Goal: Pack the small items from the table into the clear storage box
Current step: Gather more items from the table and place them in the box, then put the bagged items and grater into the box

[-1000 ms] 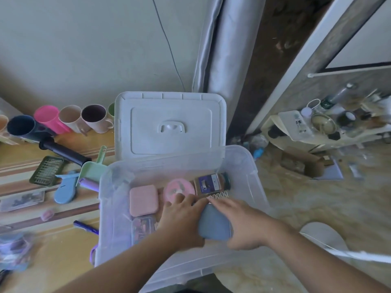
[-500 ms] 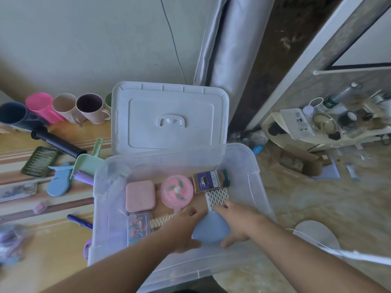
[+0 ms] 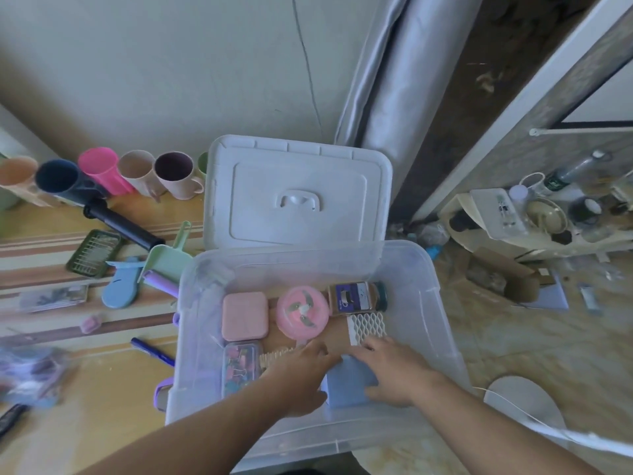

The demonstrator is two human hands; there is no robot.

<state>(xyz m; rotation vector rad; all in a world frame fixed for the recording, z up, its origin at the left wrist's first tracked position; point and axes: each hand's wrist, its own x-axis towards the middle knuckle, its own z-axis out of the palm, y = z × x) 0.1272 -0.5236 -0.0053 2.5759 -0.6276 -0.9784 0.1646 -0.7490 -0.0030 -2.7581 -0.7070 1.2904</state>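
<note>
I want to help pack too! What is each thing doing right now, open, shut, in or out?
Box: open, partly filled.
Lid: off, propped behind the box.
Pink case: shut, in the box.
Pink fan: in the box, lying flat.
Jar: capped, on its side in the box.
Blue pad: in the box, under both hands.
Left hand: flat on the pad.
Right hand: flat on the pad.
Pen: out on the table.

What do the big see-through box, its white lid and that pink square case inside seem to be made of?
The storage box looks like thin, glossy, translucent plastic: the floor and the items inside show through its walls. The lid seems opaque white moulded plastic, with ribs and a formed handle. The pink square case looks matte, perhaps soft plastic or silicone; hard to tell.
</note>
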